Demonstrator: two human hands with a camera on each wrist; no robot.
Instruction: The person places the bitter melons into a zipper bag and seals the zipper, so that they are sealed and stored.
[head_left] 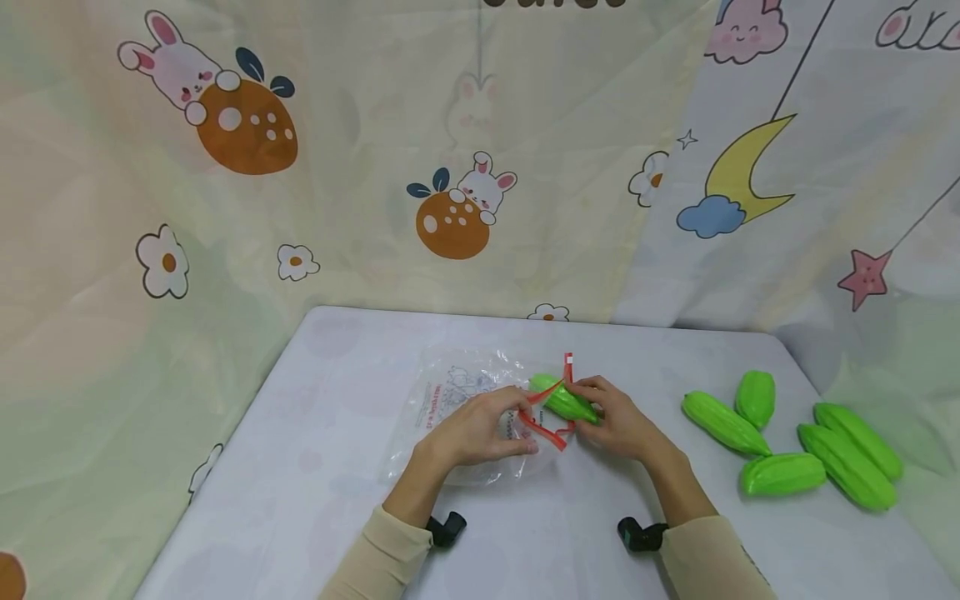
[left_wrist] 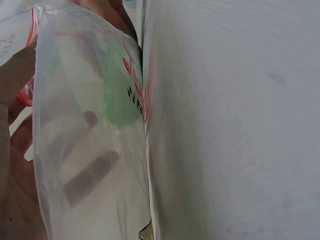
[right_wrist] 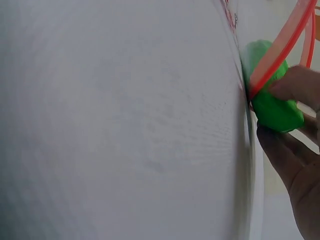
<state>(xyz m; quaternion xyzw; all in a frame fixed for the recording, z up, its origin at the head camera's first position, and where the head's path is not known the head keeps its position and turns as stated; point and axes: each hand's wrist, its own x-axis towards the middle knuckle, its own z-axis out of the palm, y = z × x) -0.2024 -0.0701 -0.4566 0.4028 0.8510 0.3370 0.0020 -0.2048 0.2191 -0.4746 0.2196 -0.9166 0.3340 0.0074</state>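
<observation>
A clear zip bag (head_left: 459, 377) with a red zip strip lies on the table, its mouth spread apart toward the right. My left hand (head_left: 480, 425) holds the bag by the mouth; some of its fingers show through the film in the left wrist view. Partway into the mouth is a green ribbed gourd (head_left: 567, 403), its far end seen through the plastic (left_wrist: 117, 85). My right hand (head_left: 617, 418) grips the gourd's near end, with the thumb on top and fingers beneath it in the right wrist view. The red strip (right_wrist: 280, 50) crosses over the gourd.
Several more green gourds (head_left: 726, 422) lie on the right side of the white table (head_left: 322, 400), some touching each other. A printed cloth (head_left: 360, 167) hangs behind the table. Each wrist wears a small black camera (head_left: 640, 534).
</observation>
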